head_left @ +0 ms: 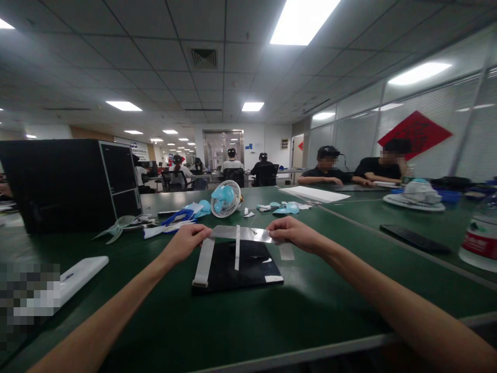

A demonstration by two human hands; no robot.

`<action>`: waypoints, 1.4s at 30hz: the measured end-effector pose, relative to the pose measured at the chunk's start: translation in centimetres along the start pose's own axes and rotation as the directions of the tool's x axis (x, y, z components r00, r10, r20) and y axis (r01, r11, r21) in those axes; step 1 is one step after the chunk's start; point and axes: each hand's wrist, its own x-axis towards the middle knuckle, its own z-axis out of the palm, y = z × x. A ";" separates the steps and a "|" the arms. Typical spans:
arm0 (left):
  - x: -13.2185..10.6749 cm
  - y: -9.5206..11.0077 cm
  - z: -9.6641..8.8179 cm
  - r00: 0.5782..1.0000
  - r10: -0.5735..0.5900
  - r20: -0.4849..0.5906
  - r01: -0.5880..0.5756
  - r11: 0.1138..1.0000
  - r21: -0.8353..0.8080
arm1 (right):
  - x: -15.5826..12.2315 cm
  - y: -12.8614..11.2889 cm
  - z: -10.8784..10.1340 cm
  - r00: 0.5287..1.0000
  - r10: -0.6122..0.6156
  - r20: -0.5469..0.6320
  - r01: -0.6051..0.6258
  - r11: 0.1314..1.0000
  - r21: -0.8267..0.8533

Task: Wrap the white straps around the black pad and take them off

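Note:
Between my two hands a flat, shiny, translucent strip (243, 233) is stretched level above the table. My left hand (193, 235) pinches its left end, and my right hand (293, 233) pinches the right end. Below my left fingers hangs a grey-white ribbed band (205, 261), like a ribbon cable, with a connector-like end. A shorter ribbed piece (287, 252) shows under my right hand. Whether these join the strip I cannot tell. A narrow white strip (237, 248) crosses upright at the middle. Beneath lies a flat black panel (248, 272) with white patches at its right side.
Behind the panel lie a small blue-and-white fan (225, 199), blue-and-white gloves (174, 220) and loose fan parts (285, 207). A black case (70, 186) stands left, a white box (83, 269) nearer. A bottle (481, 233) and dark slab (413, 238) are right. Two people sit across.

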 end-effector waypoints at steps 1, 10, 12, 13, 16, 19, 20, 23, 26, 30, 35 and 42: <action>-0.1 0.2 0.0 1.000 -0.001 0.011 0.001 1.000 0.010 | 0.0 -0.1 0.0 1.000 0.005 -0.002 -0.005 1.000 0.005; -1.0 0.8 -0.8 0.922 -0.192 0.336 0.289 0.919 -0.268 | -0.7 0.1 -0.3 0.979 0.156 0.129 -0.151 0.987 -0.046; -1.1 0.3 -0.9 0.851 -0.216 0.479 0.361 0.903 -0.234 | -0.8 0.5 0.0 0.957 0.222 0.185 -0.200 0.971 -0.129; -1.1 0.0 -0.9 0.817 -0.229 0.529 0.383 0.901 -0.201 | -0.8 0.7 0.2 0.947 0.253 0.200 -0.220 0.960 -0.173; -1.0 -1.2 -0.5 0.763 -0.287 0.580 0.413 0.906 -0.096 | -0.5 1.5 0.8 0.928 0.307 0.210 -0.245 0.929 -0.279; -0.8 -2.3 0.1 0.750 -0.339 0.568 0.414 0.910 -0.004 | -0.1 2.3 1.2 0.930 0.308 0.203 -0.227 0.912 -0.343; -0.7 -2.6 0.3 0.749 -0.348 0.563 0.409 0.912 0.020 | 0.1 2.6 1.3 0.933 0.300 0.197 -0.217 0.909 -0.357; -0.5 -3.4 0.7 0.745 -0.358 0.563 0.377 0.922 0.087 | 0.4 3.2 1.4 0.944 0.274 0.182 -0.184 0.898 -0.400; -0.4 -3.8 0.9 0.751 -0.368 0.549 0.340 0.927 0.157 | 0.6 3.6 1.4 0.955 0.251 0.157 -0.149 0.866 -0.478; -0.5 -3.2 0.9 0.765 -0.369 0.527 0.301 0.929 0.214 | 0.7 3.9 1.5 0.968 0.218 0.122 -0.110 0.810 -0.577; -0.8 -2.1 1.1 0.787 -0.393 0.476 0.270 0.913 0.307 | 0.5 4.2 1.7 0.976 0.190 0.111 -0.078 0.770 -0.633; -1.5 -1.0 1.7 0.886 -0.148 0.439 -0.046 0.915 0.401 | 0.1 4.1 2.1 0.985 0.150 0.087 -0.055 0.744 -0.666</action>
